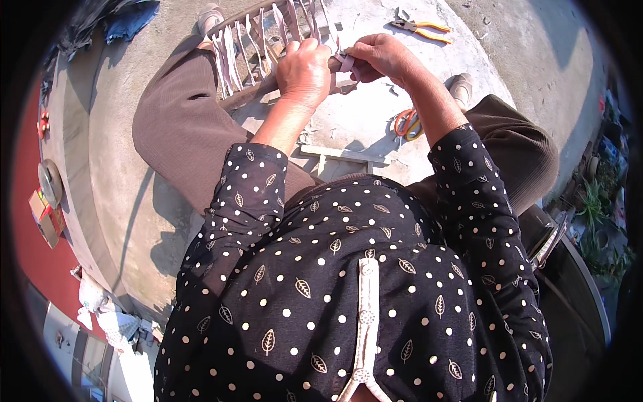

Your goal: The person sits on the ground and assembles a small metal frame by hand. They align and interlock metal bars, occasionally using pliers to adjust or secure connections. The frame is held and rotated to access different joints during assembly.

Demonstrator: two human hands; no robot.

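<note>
A brown wooden frame [246,98] leans across my left knee, with several pale fabric-like strips [226,61] stretched between its two bars. My left hand [305,75] is closed round the near bar, its knuckles up. Just right of it, a pale strip [346,63] loops round the end of that bar. The fingers of my right hand [383,59] are bent and pinched together at this loop. Their tips are partly hidden, but the strip's end appears to be between them.
Yellow-handled pliers [429,31] lie on the pale slab [462,60] beyond my right hand. Scissors with orange and yellow handles [406,125] rest under my right forearm. Small wooden pieces [345,155] and scraps lie near my lap. Dark cloth [100,25] lies at far left.
</note>
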